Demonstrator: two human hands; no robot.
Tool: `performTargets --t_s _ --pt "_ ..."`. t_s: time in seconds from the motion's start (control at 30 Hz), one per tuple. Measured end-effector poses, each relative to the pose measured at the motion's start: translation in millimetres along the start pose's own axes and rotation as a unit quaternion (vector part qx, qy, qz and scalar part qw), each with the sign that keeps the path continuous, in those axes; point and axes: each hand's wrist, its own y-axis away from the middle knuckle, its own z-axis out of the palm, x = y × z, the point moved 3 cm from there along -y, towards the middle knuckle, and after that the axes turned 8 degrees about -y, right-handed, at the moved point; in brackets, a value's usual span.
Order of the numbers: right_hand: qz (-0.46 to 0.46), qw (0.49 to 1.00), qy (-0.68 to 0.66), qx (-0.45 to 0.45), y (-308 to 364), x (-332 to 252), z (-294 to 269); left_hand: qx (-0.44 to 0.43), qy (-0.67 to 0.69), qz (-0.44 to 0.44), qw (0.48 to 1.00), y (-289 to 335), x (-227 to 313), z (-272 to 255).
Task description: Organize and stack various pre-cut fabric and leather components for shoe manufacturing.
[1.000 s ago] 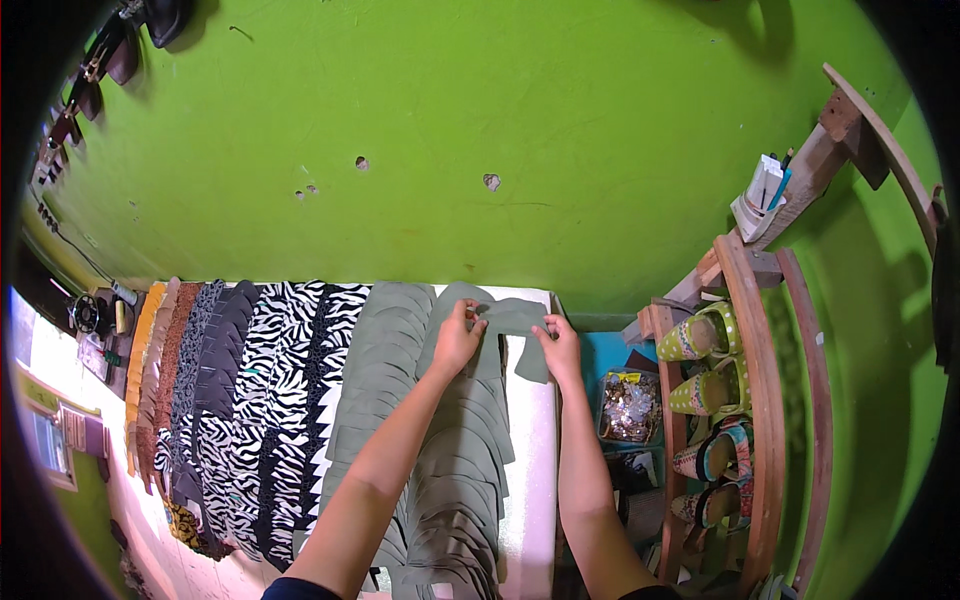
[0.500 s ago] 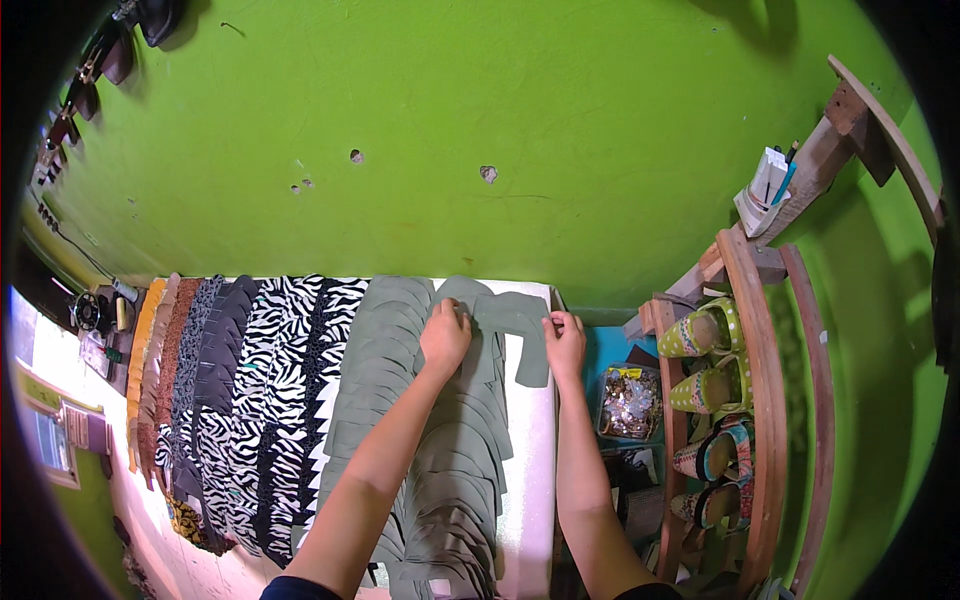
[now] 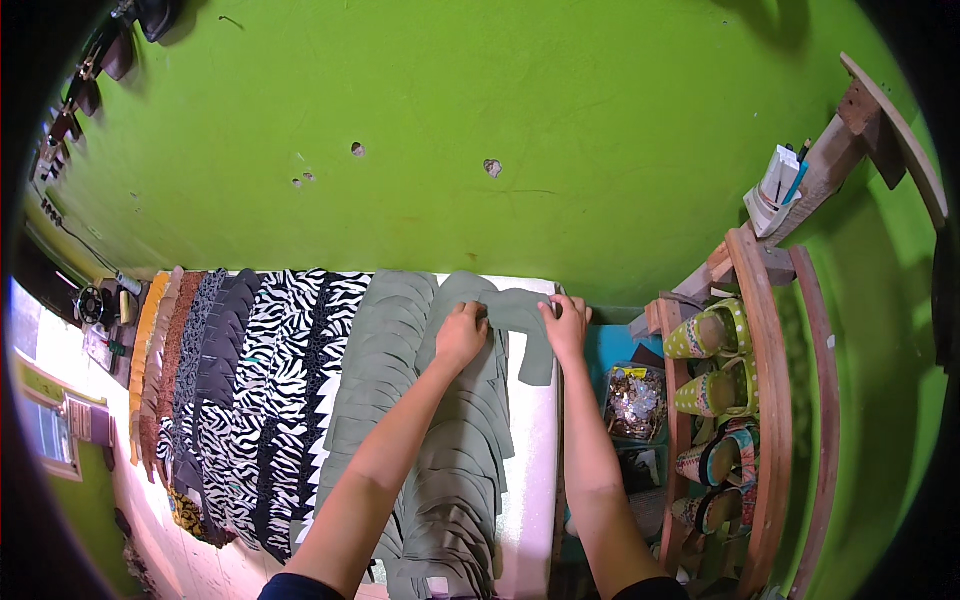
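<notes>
My left hand (image 3: 461,335) and my right hand (image 3: 566,322) both grip one grey-green cut piece (image 3: 520,318) at the far end of a white table (image 3: 528,480). The piece lies on top of an overlapping row of like grey-green pieces (image 3: 455,470) that runs toward me. A second grey-green row (image 3: 375,370) lies just to the left of it.
Left of the grey-green rows lie rows of zebra-print pieces (image 3: 275,400), dark pieces (image 3: 215,350) and brown and orange ones (image 3: 160,350). A wooden rack (image 3: 760,400) at the right holds patterned shoes (image 3: 708,335). A clear bag of small parts (image 3: 634,400) sits beside the table. A green wall (image 3: 480,130) stands behind.
Both hands have stayed at the far end of the right grey-green row. My left hand has shifted slightly back toward me on the piece.
</notes>
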Motion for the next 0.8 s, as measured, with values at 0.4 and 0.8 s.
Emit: performTargets --t_s 0.4,0.8 --pt "-0.011 1.000 0.003 0.015 -8.2 1.3 4.5 -0.004 0.023 -0.015 1.000 -1.6 7.2 -0.3" --pt "0.063 0.998 -0.021 -0.018 26.8 -16.5 -12.2 -0.028 -0.002 -0.006 1.000 -3.2 6.6 3.8"
